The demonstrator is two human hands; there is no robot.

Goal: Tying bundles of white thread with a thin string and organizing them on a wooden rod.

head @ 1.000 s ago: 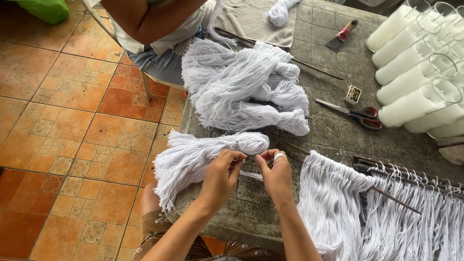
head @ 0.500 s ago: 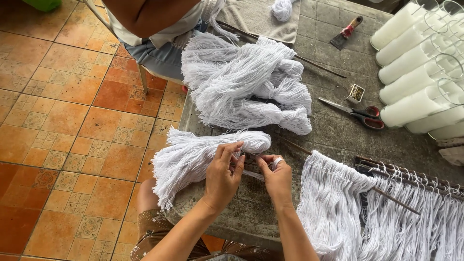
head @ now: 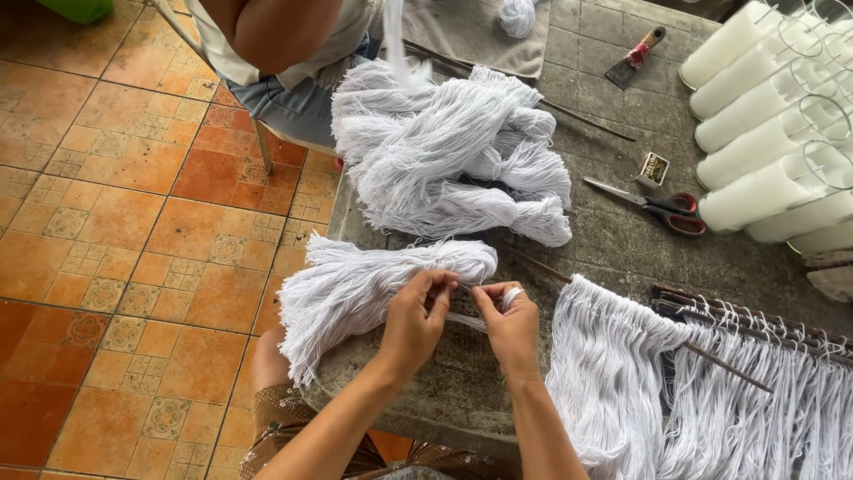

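Compared with half a second earlier, both hands have barely shifted: the fingers remain gathered at the knotted end of the near yarn bundle [head: 373,284], and the view has drifted only slightly. Left hand [head: 415,322] curls its fingers against the bundle's tied end, pinching strands. Right hand [head: 508,322] pinches a thin strand of white yarn [head: 469,320] drawn taut between the two hands; more yarn is wound round one finger.

Surface: a grey concrete tabletop [head: 613,249], rough and stained. The near bundle lies along its left edge, loose ends hanging over the side. A larger heap of white yarn skeins [head: 453,151] lies toward the far left corner. Red-handled scissors [head: 653,206] and a small box [head: 654,169] lie mid-table; a scraper [head: 636,56] lies near the far edge. White cylinders in wire holders [head: 773,133] fill the far right corner. A rod strung with a white yarn fringe [head: 711,391] hangs over the near right edge.

Room: an orange patterned tile floor [head: 115,222] lies to the left. Another person [head: 284,44] sits at the far left corner.
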